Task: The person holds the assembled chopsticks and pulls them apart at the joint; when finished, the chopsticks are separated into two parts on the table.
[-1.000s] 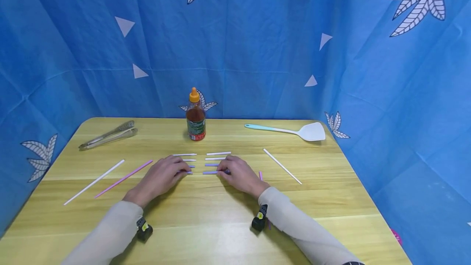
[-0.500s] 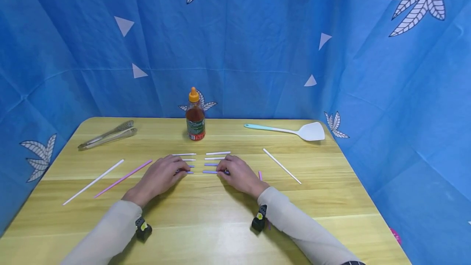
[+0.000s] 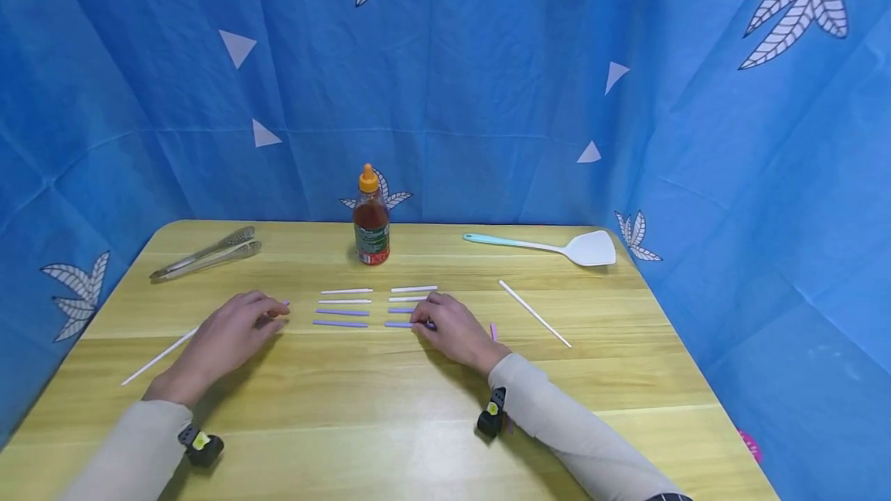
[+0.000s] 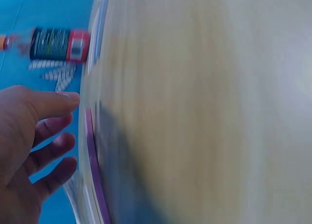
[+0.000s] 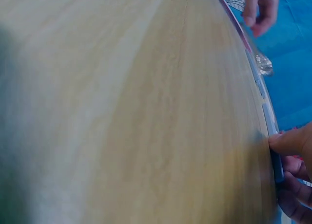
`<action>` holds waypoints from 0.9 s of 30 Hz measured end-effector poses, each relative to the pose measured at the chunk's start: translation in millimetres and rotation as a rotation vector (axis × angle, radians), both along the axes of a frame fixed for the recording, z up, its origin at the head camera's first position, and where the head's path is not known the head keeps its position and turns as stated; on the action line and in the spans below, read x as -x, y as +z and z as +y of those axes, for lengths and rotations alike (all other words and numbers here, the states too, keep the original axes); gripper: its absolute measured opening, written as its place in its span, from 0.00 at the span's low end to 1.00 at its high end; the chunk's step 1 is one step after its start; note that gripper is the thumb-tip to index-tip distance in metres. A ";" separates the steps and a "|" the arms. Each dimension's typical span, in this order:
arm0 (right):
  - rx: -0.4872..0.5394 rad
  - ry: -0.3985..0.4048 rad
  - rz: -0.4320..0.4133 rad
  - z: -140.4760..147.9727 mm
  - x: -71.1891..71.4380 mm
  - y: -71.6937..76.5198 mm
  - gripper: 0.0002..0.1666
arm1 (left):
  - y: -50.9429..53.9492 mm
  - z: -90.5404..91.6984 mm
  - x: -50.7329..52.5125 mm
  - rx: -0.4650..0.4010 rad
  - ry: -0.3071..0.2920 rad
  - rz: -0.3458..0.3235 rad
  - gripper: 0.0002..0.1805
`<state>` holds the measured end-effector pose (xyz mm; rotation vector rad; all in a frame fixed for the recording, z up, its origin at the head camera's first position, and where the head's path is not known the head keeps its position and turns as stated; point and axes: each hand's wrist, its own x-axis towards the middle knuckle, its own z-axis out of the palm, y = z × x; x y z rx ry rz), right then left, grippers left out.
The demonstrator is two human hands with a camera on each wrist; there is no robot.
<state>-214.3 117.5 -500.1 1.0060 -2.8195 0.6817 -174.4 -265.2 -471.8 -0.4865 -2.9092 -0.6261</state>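
Observation:
My left hand (image 3: 233, 335) hovers over a pink straw (image 4: 96, 170), its fingers loosely bent and holding nothing. In the head view it covers most of that straw and part of a long white straw (image 3: 160, 356). My right hand (image 3: 455, 331) pinches a short purple straw (image 5: 275, 160) between thumb and fingers at the table's middle; its right end is hidden under the hand. Beside it lie another purple straw (image 3: 400, 310) and white straws (image 3: 414, 289). Left of these, two white and two purple straws (image 3: 341, 324) form a matching column.
A sauce bottle (image 3: 372, 226) stands at the back of the wooden table (image 3: 390, 424). Metal tongs (image 3: 209, 255) lie back left, a white spatula (image 3: 588, 249) back right. A white straw (image 3: 534, 314) and a partly covered pink straw (image 3: 493, 332) are on the right.
My left hand has let go of the left column's purple straw and moved left to the pink straw. The whole left column is now uncovered. My right hand stays in place.

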 end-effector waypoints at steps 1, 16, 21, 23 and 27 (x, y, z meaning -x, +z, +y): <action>0.001 -0.001 0.002 0.2 0.2 -0.3 0.05 | -0.4 -5.9 -2.5 -0.003 0.013 0.003 0.11; 0.006 -0.014 0.001 1.9 -0.7 0.0 0.04 | -16.1 -49.5 -17.6 0.016 0.093 -0.040 0.10; 0.007 -0.007 0.012 1.0 -1.9 1.0 0.04 | -16.6 -50.3 -16.4 0.015 0.095 -0.042 0.07; 0.006 -0.001 0.020 0.4 -2.0 1.0 0.05 | -15.8 -49.6 -16.2 0.021 0.098 -0.046 0.07; 0.013 0.007 0.029 1.3 -1.9 0.1 0.06 | -11.5 -42.7 -15.8 0.024 0.094 -0.050 0.08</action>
